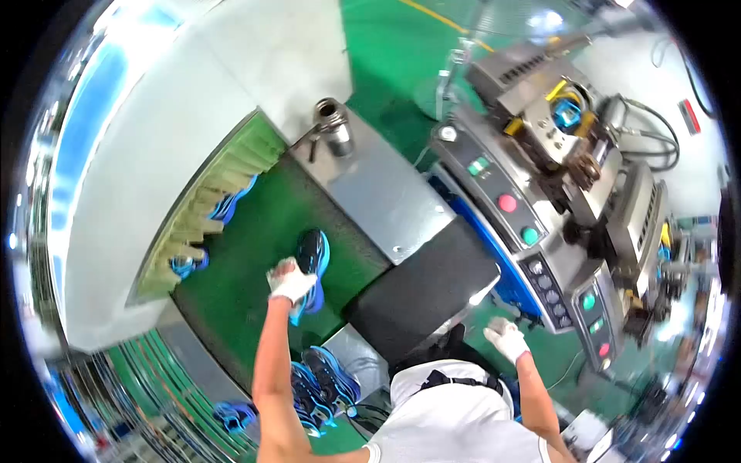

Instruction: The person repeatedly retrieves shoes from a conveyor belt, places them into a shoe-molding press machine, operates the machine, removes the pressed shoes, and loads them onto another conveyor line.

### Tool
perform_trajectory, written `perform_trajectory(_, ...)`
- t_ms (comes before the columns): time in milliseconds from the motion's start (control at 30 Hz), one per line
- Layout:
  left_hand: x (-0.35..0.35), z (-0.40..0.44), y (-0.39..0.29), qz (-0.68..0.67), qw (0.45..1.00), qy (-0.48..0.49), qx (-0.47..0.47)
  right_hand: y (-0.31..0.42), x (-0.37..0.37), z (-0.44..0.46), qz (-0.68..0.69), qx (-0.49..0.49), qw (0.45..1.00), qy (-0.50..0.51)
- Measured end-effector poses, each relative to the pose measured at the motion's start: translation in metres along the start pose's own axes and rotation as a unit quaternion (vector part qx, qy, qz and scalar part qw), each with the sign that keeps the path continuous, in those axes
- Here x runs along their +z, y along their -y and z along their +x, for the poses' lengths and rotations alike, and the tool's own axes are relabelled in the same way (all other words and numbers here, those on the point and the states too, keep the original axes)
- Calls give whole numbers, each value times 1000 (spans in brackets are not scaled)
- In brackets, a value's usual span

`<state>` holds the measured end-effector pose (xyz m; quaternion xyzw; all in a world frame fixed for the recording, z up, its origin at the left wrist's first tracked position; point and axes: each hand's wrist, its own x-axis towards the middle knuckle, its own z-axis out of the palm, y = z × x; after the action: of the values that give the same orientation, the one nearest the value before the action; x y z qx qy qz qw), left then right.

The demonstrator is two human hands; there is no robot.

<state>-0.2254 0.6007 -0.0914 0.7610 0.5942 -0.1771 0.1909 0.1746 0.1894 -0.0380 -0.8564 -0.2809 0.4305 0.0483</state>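
My left hand [292,281], in a white glove with bare fingertips, is over the green conveyor belt [247,285]. Its fingers are apart, and its thumb side overlaps the edge of a black shoe [310,251] with a bright blue sole. Whether it touches the shoe, I cannot tell. Part of a second blue-edged shape shows below the hand. Off to the right, my right hand [505,339], also gloved, hangs beside the machine's front with loosely bent fingers and nothing visible in it.
Two shoes [332,374] stand on a grey ledge near my body. More shoes [230,204] show by the green strip curtain [208,193] of a white housing. A metal cylinder [334,127] stands on the grey cover. At right is a machine with a button panel [505,202]; a black pad [424,293] lies before me.
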Motion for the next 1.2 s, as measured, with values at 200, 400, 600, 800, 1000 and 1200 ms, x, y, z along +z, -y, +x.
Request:
perform_trajectory(200, -43, -126, -134, -361, 925, 60, 102, 76, -33, 11, 310, -104, 940, 98)
perform_trajectory(400, -97, -175, -245, -342, 841, 54, 417, 78, -81, -2, 508, -238, 787, 254)
perform_trajectory(600, -181, -148, -430, -216, 754, -135, 606, 5, -166, 2, 719, -225, 624, 209)
perform_trajectory(800, -226, -48, -597, -116, 802, -140, 569, -57, -235, -18, 764, -410, 490, 84)
perform_trajectory(1000, -214, 59, -709, -52, 829, -157, 534, -115, -210, -36, 793, -283, 534, -84)
perform_trajectory(1200, -166, 100, -770, -39, 898, -214, 383, -128, -169, -74, 787, -124, 578, -175)
